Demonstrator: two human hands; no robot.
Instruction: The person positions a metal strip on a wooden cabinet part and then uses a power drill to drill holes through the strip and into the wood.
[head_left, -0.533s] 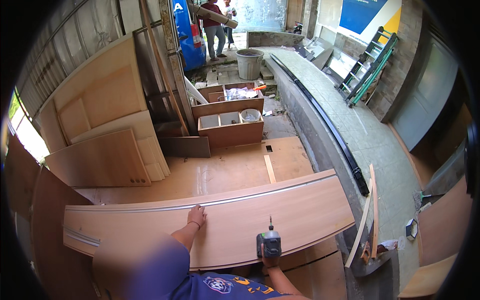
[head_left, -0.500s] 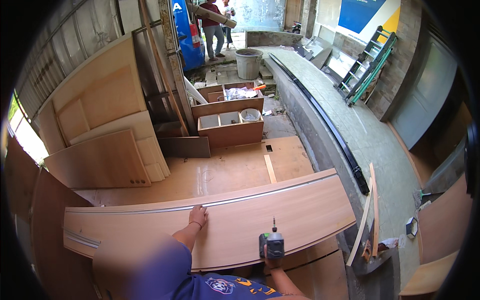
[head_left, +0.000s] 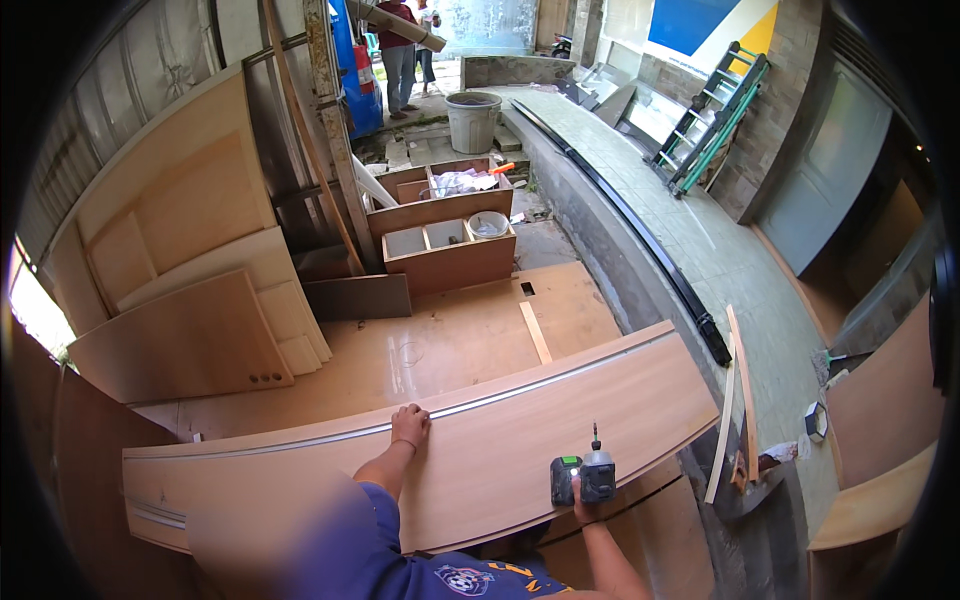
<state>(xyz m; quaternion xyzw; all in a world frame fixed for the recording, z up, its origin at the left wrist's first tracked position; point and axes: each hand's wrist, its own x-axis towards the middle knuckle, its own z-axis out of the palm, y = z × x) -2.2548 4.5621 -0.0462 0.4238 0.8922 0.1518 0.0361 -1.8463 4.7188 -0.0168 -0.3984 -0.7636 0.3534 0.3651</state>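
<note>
A long wood-grain panel [head_left: 520,435] lies across in front of me, with a thin silver metal strip [head_left: 500,389] running along near its far edge. On the panel, against the strip, rests my left hand [head_left: 408,426], its fingers laid out and slightly apart. My right hand [head_left: 584,503] is wrapped round the handle of a cordless drill [head_left: 597,476], which is held over the panel's near edge with its bit pointing away from me. The drill's body hides part of that hand. A second, shorter metal strip [head_left: 158,515] shows at the panel's left end.
Beyond the panel lies a plywood sheet [head_left: 460,340] with a loose wood strip [head_left: 535,332]. Open wooden boxes [head_left: 450,265] and a large bucket [head_left: 473,125] stand farther back. Boards [head_left: 190,330] lean at left; thin laths [head_left: 741,395] and a ladder [head_left: 708,120] are at right.
The drill in my right hand has moved to the right and turned, showing more of its battery side. My left hand stays by the metal strip. The view has shifted slightly.
</note>
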